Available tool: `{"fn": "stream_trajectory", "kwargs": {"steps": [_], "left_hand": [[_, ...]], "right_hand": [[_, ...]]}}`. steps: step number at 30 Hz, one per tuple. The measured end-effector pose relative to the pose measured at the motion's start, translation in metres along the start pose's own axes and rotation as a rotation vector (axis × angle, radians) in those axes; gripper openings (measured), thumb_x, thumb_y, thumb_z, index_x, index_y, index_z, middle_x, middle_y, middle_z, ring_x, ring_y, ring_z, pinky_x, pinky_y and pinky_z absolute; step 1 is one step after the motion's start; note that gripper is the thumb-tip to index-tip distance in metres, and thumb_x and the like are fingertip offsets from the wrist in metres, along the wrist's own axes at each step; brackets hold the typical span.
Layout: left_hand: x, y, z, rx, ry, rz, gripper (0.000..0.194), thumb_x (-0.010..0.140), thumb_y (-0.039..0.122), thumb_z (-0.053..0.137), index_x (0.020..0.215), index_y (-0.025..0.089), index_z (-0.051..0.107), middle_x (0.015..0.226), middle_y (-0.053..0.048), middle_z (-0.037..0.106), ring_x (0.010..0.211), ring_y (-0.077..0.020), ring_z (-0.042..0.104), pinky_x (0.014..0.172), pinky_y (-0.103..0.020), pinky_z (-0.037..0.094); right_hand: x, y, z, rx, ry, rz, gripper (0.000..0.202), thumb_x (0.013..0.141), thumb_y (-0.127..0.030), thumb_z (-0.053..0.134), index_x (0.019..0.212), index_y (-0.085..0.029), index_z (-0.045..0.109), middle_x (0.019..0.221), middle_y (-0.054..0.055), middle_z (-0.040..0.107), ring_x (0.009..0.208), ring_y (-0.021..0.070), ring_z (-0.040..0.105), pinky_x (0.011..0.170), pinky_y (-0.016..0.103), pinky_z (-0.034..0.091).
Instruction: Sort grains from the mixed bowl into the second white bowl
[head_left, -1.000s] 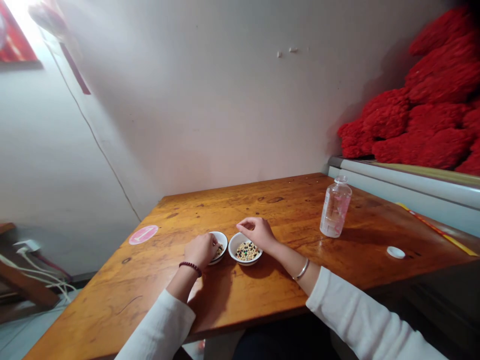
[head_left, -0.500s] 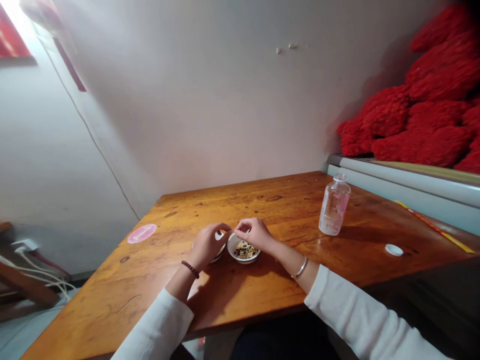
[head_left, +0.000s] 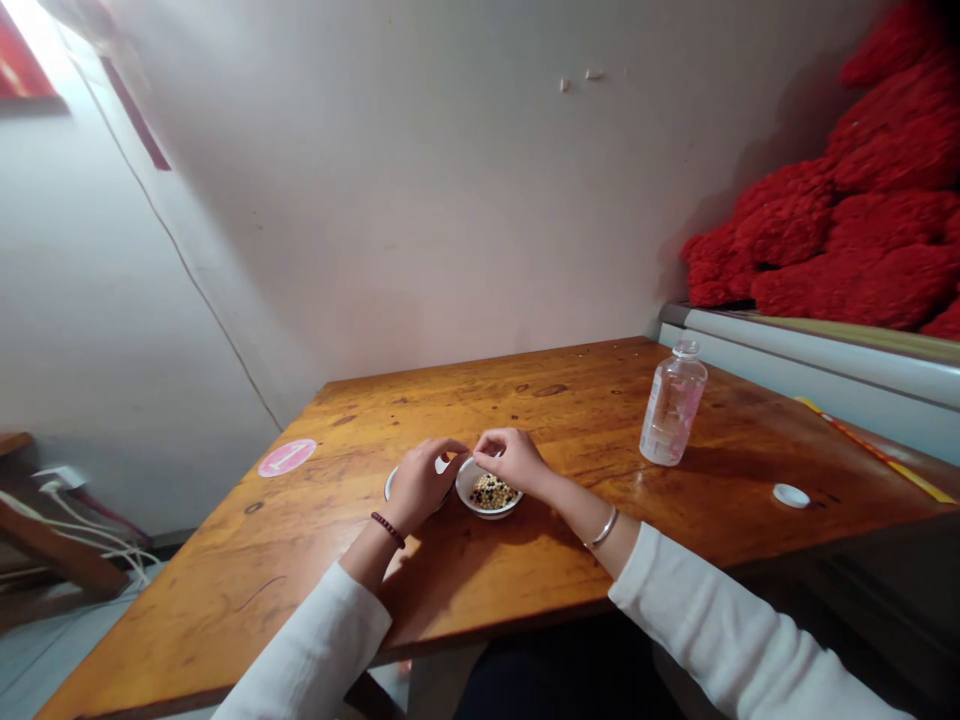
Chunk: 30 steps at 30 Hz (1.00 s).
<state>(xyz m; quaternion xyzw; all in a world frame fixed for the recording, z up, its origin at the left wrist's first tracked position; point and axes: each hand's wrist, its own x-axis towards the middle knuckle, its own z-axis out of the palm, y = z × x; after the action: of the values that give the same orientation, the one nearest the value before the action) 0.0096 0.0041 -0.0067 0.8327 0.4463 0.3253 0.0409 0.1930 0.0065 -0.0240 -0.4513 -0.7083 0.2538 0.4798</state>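
A small white bowl (head_left: pixel 489 515) holds many tiny round pieces (head_left: pixel 491 492), cream, dark and yellowish, like beads or beans. Over its far left rim, the fingertips of my two hands meet. My left hand (head_left: pixel 424 480) is closed in a pinch above a second white bowl (head_left: pixel 388 487), whose inside it mostly hides. From the right, my right hand (head_left: pixel 512 460) pinches thumb and finger together above the first bowl. Whatever lies between the fingertips is too small to make out.
A clear bottle without its cap (head_left: pixel 673 410) stands to the right, and a white cap (head_left: pixel 791 496) lies beyond it. A pink round sticker (head_left: pixel 287 458) marks the wooden table's (head_left: pixel 315 590) left side. A yellow-red stick (head_left: pixel 874 450) lies near the right edge.
The view has tilted slightly, so everything sits a little higher. Both hands keep their pinch over the bowls, with only a slight shift of the fingers.
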Motion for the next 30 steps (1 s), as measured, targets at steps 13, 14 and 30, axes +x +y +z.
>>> {"fn": "stream_trajectory", "kwargs": {"steps": [13, 14, 30], "left_hand": [[-0.0001, 0.0034, -0.0023, -0.015, 0.013, -0.013, 0.018, 0.089, 0.033, 0.056, 0.093, 0.023, 0.070, 0.085, -0.001, 0.071, 0.073, -0.0146, 0.061, 0.073, -0.026, 0.046], [-0.0002, 0.0036, -0.0025, -0.015, 0.010, -0.016, 0.018, 0.089, 0.033, 0.056, 0.093, 0.023, 0.070, 0.085, -0.001, 0.071, 0.072, -0.0145, 0.061, 0.073, -0.026, 0.046], [0.0012, 0.0039, -0.0023, -0.032, 0.006, -0.016, 0.019, 0.089, 0.032, 0.054, 0.092, 0.022, 0.070, 0.083, -0.002, 0.070, 0.068, -0.0133, 0.059, 0.071, -0.025, 0.048]], "right_hand": [[-0.0007, -0.0005, -0.0002, -0.009, 0.011, 0.015, 0.009, 0.071, -0.022, 0.062, 0.066, -0.018, 0.068, 0.066, 0.001, 0.069, 0.063, 0.0126, 0.061, 0.062, 0.022, 0.043], [-0.0007, -0.0004, -0.0002, -0.016, 0.014, 0.016, 0.010, 0.071, -0.023, 0.062, 0.067, -0.018, 0.068, 0.066, 0.001, 0.069, 0.063, 0.0126, 0.061, 0.062, 0.022, 0.043], [-0.0011, -0.0050, -0.0041, -0.032, -0.002, 0.017, 0.008, 0.071, -0.020, 0.062, 0.066, -0.017, 0.068, 0.065, 0.001, 0.068, 0.062, 0.0118, 0.059, 0.060, 0.021, 0.041]]}}
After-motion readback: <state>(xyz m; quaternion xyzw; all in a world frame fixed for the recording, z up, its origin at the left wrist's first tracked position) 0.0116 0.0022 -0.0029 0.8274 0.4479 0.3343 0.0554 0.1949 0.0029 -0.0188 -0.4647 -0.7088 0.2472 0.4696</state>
